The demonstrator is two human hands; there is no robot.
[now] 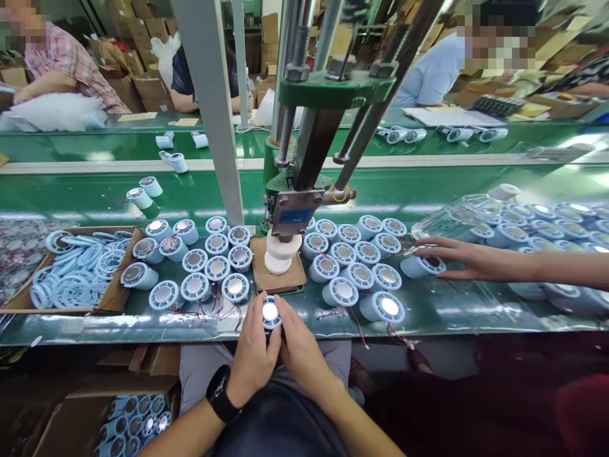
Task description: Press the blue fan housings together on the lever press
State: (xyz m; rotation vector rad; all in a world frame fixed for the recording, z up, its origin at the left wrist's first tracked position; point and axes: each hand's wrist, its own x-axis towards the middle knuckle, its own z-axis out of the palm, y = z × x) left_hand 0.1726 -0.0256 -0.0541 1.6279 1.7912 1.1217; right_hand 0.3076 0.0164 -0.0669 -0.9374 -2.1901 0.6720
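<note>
Just in front of the bench edge, my left hand (252,355) and my right hand (303,352) close around one light-blue cylindrical housing (270,311). Its ringed end with a shiny silver disc faces up; its lower part is hidden by my fingers. Beyond my hands stands a hand press (292,212). A round white block (281,244) is under its ram, above another white piece on a brown pad (295,274). Similar blue housings (217,268), many with thin red and black wires, stand left of the press, and more housings (360,275) stand to its right.
A cardboard box (66,310) of blue rings sits at the left. On the right, a co-worker's hand (464,259) touches a housing, near a clear plastic bottle (457,216). A green conveyor (95,190) runs behind. Below left, an open box (71,412) holds more housings.
</note>
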